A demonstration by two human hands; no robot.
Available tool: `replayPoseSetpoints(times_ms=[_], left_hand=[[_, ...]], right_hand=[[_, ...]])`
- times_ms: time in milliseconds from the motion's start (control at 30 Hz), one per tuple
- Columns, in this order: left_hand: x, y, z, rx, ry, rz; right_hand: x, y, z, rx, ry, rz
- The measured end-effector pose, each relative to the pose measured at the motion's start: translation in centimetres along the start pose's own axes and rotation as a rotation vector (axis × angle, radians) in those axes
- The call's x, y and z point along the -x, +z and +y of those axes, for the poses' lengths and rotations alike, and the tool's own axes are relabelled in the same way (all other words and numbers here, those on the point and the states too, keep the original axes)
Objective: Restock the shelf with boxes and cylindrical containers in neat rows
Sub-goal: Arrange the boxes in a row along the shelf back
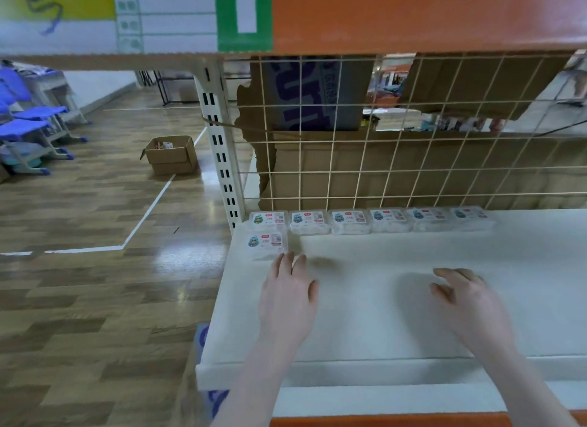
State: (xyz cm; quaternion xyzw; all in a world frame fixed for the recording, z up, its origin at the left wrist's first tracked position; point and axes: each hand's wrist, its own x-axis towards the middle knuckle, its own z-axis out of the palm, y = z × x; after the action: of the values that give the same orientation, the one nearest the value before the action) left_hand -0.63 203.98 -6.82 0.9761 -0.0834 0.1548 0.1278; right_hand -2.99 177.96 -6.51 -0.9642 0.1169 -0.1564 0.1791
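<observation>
A white shelf (pixel 365 325) stretches in front of me. Several clear flat boxes with blue and red labels form a row (pixel 349 221) along its back edge by the wire grid. One more box (pixel 266 241) lies in front of the leftmost one, starting a second row. My left hand (pixel 287 299) hovers over the shelf with straight fingers, its fingertips just short of that box. My right hand (pixel 470 302) is over the shelf's middle, fingers loosely bent, holding nothing.
A wire grid back panel (pixel 397 134) with cardboard behind it closes the shelf's rear. An upper orange shelf (pixel 413 16) overhangs. An open cardboard box (pixel 170 155) sits on the wooden floor to the left, with blue chairs (pixel 28 124) beyond.
</observation>
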Motion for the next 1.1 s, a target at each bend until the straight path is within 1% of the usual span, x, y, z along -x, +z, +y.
replayPoseSetpoints(times_ms=[233,300,333,367,567,667,867,1100], left_hand=[[0.5,-0.5,6.8,0.011,0.045,-0.026],[0.8,-0.8,9.2,0.017,0.033,-0.038],[1.0,-1.1,10.7,0.052,0.023,-0.057],[1.2,-1.2,12.6,0.067,0.018,-0.11],[2.5,-0.3,24.0,0.152,0.057,-0.103],[3.1,0.4,30.2,0.195,0.073,-0.119],[3.9,2.2,41.7,0.25,0.121,-0.172],[3.2,4.1,50.0,0.257,0.184,-0.241]], right_hand=[[1.3,-3.0,5.9,0.012,0.051,0.142],[1.9,-4.0,8.0,0.013,0.071,0.184],[2.2,-4.6,9.3,0.01,0.082,0.2],[2.5,-5.4,10.7,0.01,0.091,0.215],[4.1,-11.1,19.9,0.035,0.147,0.258],[4.7,-13.8,25.2,0.066,0.151,0.312],[5.9,-19.2,35.1,0.088,0.214,0.356],[6.2,-22.5,42.3,0.101,0.222,0.485]])
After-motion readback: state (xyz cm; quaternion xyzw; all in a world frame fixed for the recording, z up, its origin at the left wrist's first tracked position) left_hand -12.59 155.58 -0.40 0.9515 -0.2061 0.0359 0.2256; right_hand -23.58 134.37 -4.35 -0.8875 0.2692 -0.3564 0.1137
